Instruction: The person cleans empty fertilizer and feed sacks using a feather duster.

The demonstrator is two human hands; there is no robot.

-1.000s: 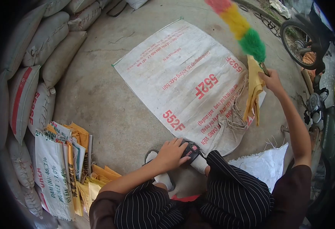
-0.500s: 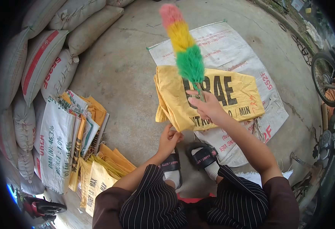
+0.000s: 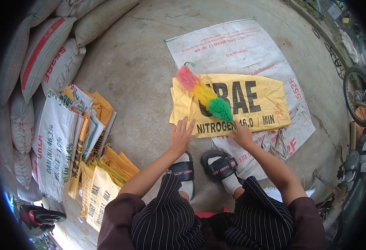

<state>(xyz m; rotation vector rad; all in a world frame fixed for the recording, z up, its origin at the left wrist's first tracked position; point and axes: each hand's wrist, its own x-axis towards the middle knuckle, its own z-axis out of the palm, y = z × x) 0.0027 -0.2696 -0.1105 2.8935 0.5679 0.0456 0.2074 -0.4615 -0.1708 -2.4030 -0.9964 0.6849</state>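
Observation:
A fluffy duster (image 3: pixel 204 93) in pink, yellow and green lies slanting across a flattened yellow sack (image 3: pixel 270 96) printed with large black letters. My right hand (image 3: pixel 242 136) is closed at the duster's green end, and the handle is hidden in it. With fingers spread, my left hand (image 3: pixel 182 136) rests on the sack's near left edge. Under the yellow sack a white sack (image 3: pixel 216 48) with red print is spread on the concrete.
Filled sacks (image 3: pixel 45 54) are piled at the left. In front of them stand bundles of folded empty sacks (image 3: pixel 56 146) and yellow ones (image 3: pixel 108 187). A bicycle wheel (image 3: pixel 358 91) is at the right, and part of a motorbike wheel (image 3: pixel 49 216) shows at lower left.
The duster has come down from a raised position onto the yellow sack. My left hand has gone from holding the sack's corner to lying flat on its edge, and the sack lies flatter.

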